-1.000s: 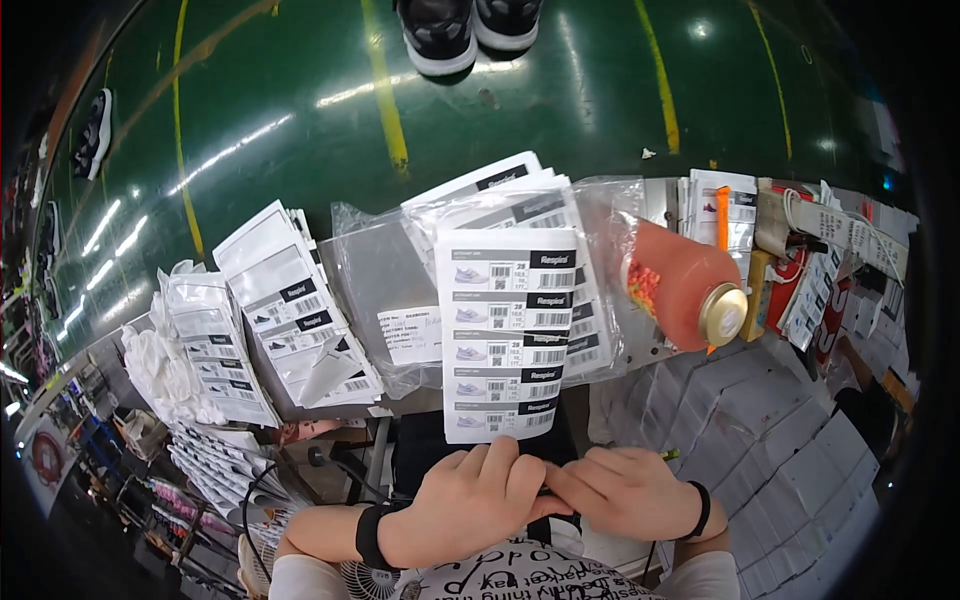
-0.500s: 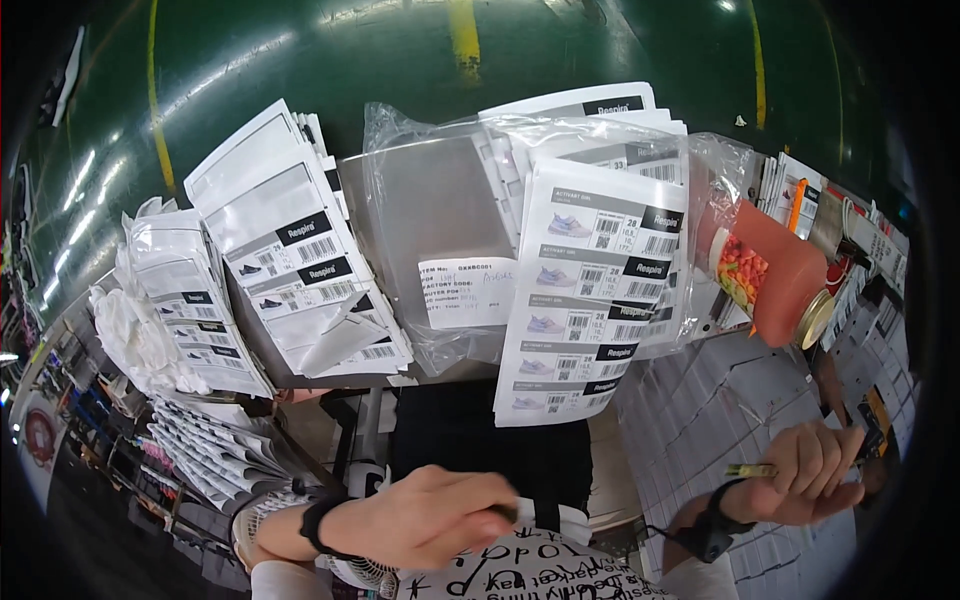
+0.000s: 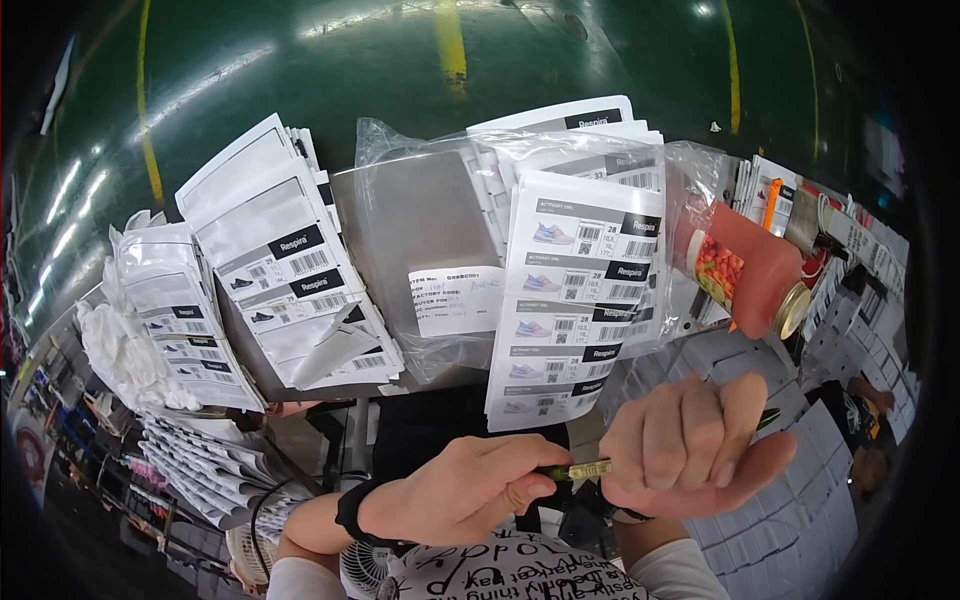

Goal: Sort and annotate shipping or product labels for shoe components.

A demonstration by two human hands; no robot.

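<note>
My left hand (image 3: 460, 487) is closed, pinching the dark end of a slim dark-green and gold pen (image 3: 590, 469) between thumb and forefinger. Wrapped round the pen's other part is my right hand (image 3: 690, 450), its far tip sticking out past the fingers. Both hands are close together in front of my lap. Just beyond them lies a stack of white label sheets (image 3: 570, 300) with shoe pictures and barcodes. It rests on a clear plastic bag (image 3: 440, 215) that holds a handwritten white slip (image 3: 455, 302).
More label stacks (image 3: 290, 250) lie at the left, beside crumpled white paper (image 3: 130, 345). A reddish bottle with a gold lid (image 3: 755, 270) lies on its side at the right. Rows of white boxes (image 3: 790, 510) stand low on the right. Folded sheets (image 3: 215, 465) hang at the lower left.
My right hand has come left and up with the pen, from the far right to beside my left hand. The left hand has turned slightly and now grips the pen's dark end.
</note>
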